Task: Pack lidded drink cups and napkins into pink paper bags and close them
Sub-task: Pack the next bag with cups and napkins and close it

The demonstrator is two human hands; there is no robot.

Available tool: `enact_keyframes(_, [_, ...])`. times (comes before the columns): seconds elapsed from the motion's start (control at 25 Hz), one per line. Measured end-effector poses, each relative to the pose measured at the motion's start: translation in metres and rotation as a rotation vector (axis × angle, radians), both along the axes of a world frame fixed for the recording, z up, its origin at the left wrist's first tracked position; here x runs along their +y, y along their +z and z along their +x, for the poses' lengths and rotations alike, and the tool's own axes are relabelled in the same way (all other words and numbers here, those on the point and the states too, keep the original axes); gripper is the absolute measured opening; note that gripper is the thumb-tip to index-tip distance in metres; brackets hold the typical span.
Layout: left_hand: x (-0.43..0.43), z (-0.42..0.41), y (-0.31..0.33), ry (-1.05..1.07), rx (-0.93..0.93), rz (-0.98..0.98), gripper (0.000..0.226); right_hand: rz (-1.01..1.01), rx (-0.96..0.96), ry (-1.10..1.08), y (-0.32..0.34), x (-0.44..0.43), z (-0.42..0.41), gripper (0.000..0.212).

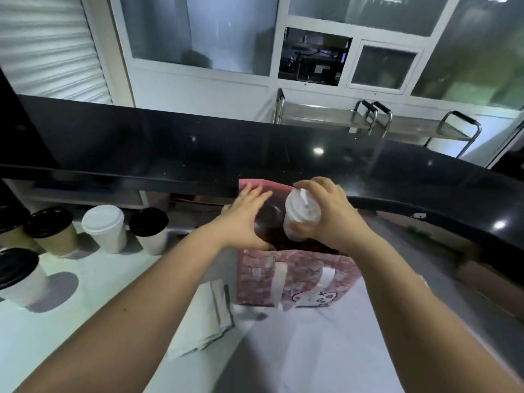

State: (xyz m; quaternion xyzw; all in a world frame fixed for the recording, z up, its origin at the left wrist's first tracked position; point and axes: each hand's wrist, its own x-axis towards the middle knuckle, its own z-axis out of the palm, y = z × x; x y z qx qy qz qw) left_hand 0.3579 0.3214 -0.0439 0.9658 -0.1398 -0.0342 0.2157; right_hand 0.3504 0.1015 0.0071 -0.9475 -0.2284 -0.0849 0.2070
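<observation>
A pink paper bag (297, 279) with white handles and a cartoon print stands open on the white counter. My right hand (326, 214) grips a white lidded cup (300, 214) over the bag's mouth, tilted toward me. My left hand (243, 219) holds the bag's left rim, with its fingers spread across the opening. Inside the bag a dark lid (269, 217) shows beside the white cup. A stack of white napkins (207, 316) lies on the counter left of the bag.
Several lidded cups stand at the left: a white one (106, 228), black-lidded ones (151, 229) (54, 231) and a nearer one (19, 276). A raised black ledge (198, 148) runs behind the bag. Metal carts (368, 120) stand beyond it.
</observation>
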Motion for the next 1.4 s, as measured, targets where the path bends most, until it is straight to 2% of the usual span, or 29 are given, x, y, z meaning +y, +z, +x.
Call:
enact_keyframes(0.16, [-0.006,-0.007,-0.004,-0.021,0.071,0.06,0.146,-0.066,0.019,0.137,-0.028,0.007,0.005,0.076])
enact_keyframes(0.24, [-0.01,-0.014,-0.004,-0.026,0.052,0.11,0.15,-0.22,0.122,0.164,-0.043,0.007,0.007,0.077])
enact_keyframes(0.36, [-0.014,-0.027,-0.002,-0.057,0.037,0.192,0.154,-0.45,0.201,0.096,-0.058,0.003,0.02,0.08])
enact_keyframes(0.48, [-0.02,-0.038,0.003,-0.089,0.014,0.233,0.154,-0.43,0.277,0.07,-0.062,0.016,0.037,0.094])
enact_keyframes(0.64, [-0.024,-0.041,0.005,-0.088,0.005,0.231,0.153,-0.271,0.407,0.068,-0.075,0.047,0.045,0.106])
enact_keyframes(0.84, [-0.022,-0.04,0.002,-0.089,-0.021,0.216,0.148,-0.311,0.441,0.042,-0.094,0.039,0.04,0.1])
enact_keyframes(0.92, [-0.02,-0.04,0.001,-0.075,-0.037,0.204,0.148,-0.317,0.449,0.094,-0.101,0.035,0.034,0.098])
enact_keyframes(1.12, [-0.018,-0.045,0.0,-0.047,-0.056,0.231,0.149,-0.538,0.374,0.234,-0.131,0.04,0.024,0.093])
enact_keyframes(1.28, [-0.016,-0.048,-0.005,-0.02,-0.055,0.258,0.149,-0.598,0.27,0.213,-0.152,0.046,0.025,0.08])
enact_keyframes(1.4, [-0.013,-0.049,-0.01,-0.028,-0.085,0.265,0.148,-0.623,0.301,0.175,-0.15,0.048,0.025,0.08])
